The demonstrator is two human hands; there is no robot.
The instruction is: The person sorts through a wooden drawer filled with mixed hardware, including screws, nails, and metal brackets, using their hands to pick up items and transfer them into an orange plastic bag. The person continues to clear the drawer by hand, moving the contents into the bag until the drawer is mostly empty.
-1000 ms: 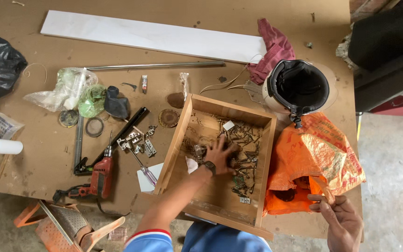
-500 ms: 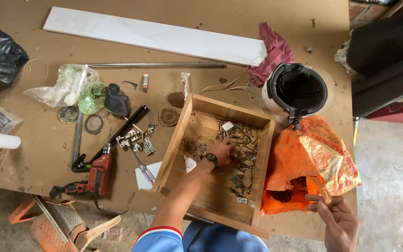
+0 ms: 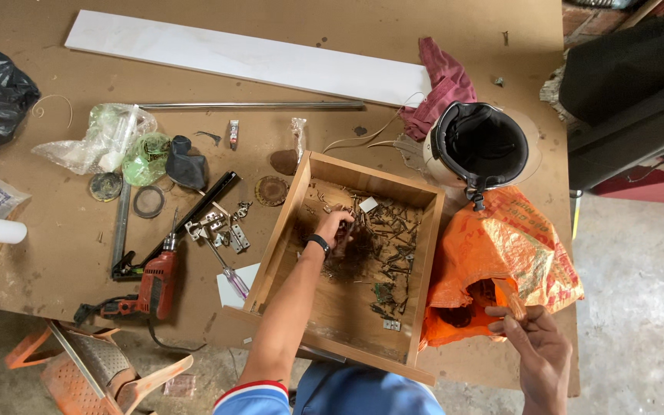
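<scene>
From the head camera, the left hand [image 3: 337, 225] reaches into the wooden drawer [image 3: 295, 200] that sits on the bench [image 3: 78, 284], fingers curled down into the loose heap of screws and small hardware [image 3: 382, 246] spread over the drawer's floor. Its grip looks pressed together on something small, though the piece itself is too tiny to make out. The right hand [image 3: 536, 346] is held off the bench's near edge, its grip pinching the rim of the orange plastic bag [image 3: 509, 253] just beside the drawer. A pale helmet [image 3: 478, 146] lies behind the bag; a red drill [image 3: 155, 280] and some hinges [image 3: 220, 230] lie left of the drawer. To sort well, the fingers should rake the pile thin and lift one piece cleanly, with the bag's mouth kept open.
</scene>
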